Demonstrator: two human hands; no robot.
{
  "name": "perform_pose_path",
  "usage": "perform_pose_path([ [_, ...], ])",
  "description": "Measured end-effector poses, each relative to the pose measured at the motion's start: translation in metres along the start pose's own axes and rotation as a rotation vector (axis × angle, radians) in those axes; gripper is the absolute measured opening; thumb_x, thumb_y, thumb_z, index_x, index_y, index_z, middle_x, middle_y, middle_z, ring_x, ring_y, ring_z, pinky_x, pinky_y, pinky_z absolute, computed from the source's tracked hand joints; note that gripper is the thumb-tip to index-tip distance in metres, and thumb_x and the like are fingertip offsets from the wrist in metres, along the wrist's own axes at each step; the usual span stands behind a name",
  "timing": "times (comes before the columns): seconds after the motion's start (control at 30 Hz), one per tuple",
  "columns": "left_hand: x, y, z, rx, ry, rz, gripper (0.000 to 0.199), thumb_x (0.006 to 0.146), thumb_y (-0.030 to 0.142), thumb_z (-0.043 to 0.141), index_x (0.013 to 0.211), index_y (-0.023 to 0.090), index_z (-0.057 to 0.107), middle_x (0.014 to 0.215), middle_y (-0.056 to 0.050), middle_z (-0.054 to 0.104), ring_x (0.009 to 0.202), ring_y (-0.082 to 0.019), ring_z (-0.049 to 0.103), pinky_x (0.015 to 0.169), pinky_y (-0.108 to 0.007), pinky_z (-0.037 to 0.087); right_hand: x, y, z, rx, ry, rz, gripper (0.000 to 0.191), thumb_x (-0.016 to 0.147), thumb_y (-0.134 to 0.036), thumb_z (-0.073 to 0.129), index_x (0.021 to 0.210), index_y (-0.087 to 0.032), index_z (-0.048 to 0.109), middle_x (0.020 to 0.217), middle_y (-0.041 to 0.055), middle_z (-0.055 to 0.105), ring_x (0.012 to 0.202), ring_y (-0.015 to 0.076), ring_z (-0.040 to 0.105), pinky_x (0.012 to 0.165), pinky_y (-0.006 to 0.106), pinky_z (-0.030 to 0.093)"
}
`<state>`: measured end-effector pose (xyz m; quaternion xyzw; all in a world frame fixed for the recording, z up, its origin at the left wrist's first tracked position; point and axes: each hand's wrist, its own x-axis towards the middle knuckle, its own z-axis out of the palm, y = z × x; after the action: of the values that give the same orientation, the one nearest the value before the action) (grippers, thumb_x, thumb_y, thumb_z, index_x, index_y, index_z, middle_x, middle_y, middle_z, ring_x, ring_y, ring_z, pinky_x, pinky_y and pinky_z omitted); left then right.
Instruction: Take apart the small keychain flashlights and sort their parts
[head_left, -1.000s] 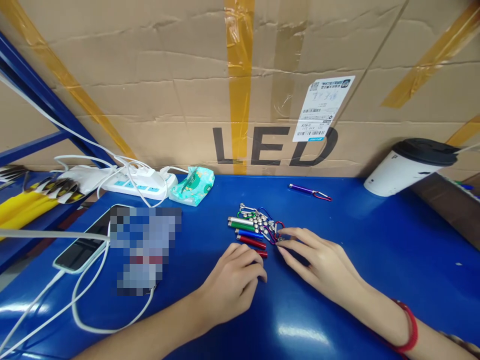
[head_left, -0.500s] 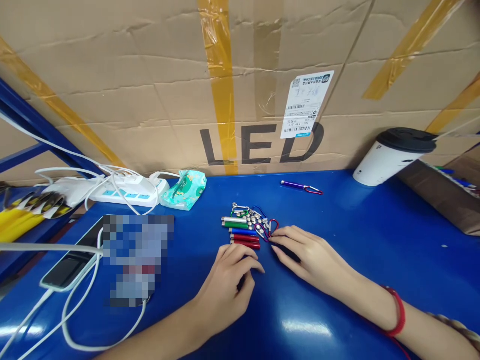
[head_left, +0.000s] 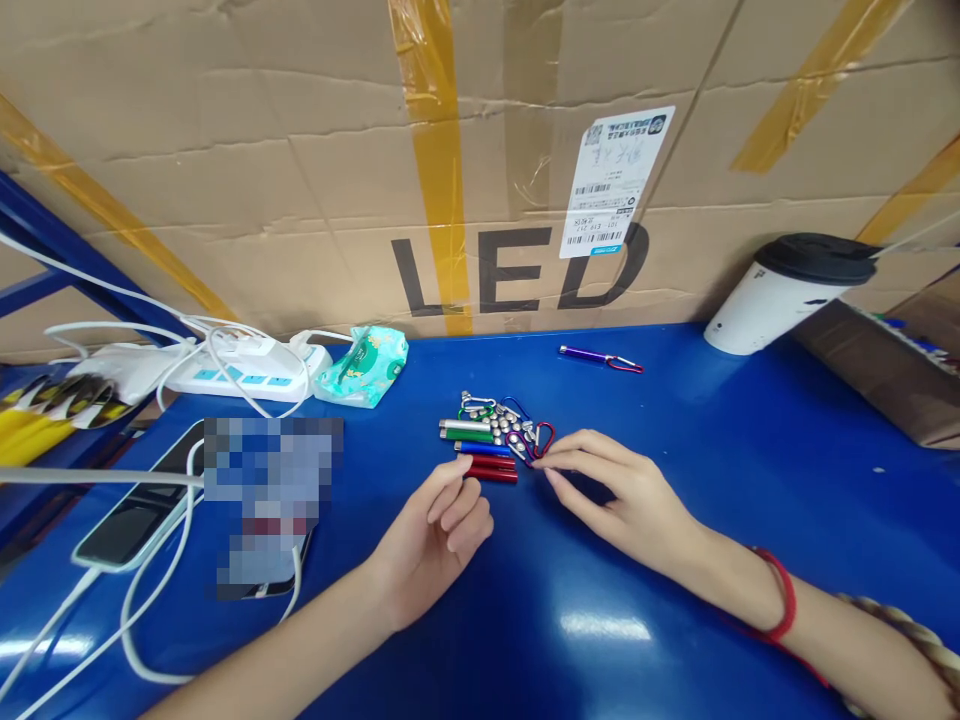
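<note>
My left hand is turned palm side up. Its fingers curl loosely, and one outstretched digit overlaps the left end of two red metal tubes; nothing shows in its grasp. My right hand reaches in from the right with fingers outstretched, tips beside a red carabiner; whether they touch it is unclear. Above the red tubes lie a blue tube, a green tube and a silver tube. Several small silver button cells sit among more carabiners, including a blue carabiner.
A purple tube with a carabiner lies farther back. A lidded paper cup leans at the right. At the left are a power strip, a green tissue pack, a phone and white cables. A cardboard box stands behind.
My left hand has rolled palm up and shifted left, one digit now over the red tubes' ends. My right hand stays by the red carabiner. The camera view has tilted slightly.
</note>
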<state>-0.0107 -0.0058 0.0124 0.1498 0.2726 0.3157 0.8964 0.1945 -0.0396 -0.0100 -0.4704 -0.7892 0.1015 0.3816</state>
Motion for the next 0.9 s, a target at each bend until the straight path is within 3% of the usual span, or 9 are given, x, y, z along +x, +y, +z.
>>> perform_pose_path([
  [0.17,0.001,0.000,0.000,0.010,0.044,0.015,0.051,0.084,0.020,0.055,0.042,0.017,0.028,0.038,0.007,0.032,0.034,-0.003,0.025,0.044,-0.018,0.034,0.001,-0.004,-0.001,0.040,0.101,-0.053,0.015,0.085,-0.012,0.055,0.095,-0.018,0.065,0.085,0.0050,0.065,0.078,0.0145,0.061,0.070,0.027,0.052],
  [0.53,-0.001,-0.003,-0.001,0.016,0.045,-0.017,0.047,0.082,0.019,0.059,0.043,0.017,0.034,0.040,0.007,0.038,0.034,-0.003,0.027,0.045,-0.017,0.035,-0.004,-0.009,-0.003,-0.019,0.043,-0.325,0.018,0.084,-0.008,0.057,0.100,-0.014,0.061,0.073,0.0037,0.066,0.058,0.0099,0.057,0.052,0.021,0.045],
  [0.9,-0.004,-0.004,0.000,0.029,0.047,-0.028,0.045,0.083,0.015,0.054,0.043,0.016,0.033,0.039,0.008,0.038,0.034,-0.003,0.027,0.047,-0.018,0.035,-0.007,-0.012,-0.001,-0.028,-0.035,-0.336,0.016,0.087,-0.011,0.053,0.101,-0.014,0.060,0.071,0.0022,0.066,0.056,0.0086,0.058,0.051,0.020,0.045],
])
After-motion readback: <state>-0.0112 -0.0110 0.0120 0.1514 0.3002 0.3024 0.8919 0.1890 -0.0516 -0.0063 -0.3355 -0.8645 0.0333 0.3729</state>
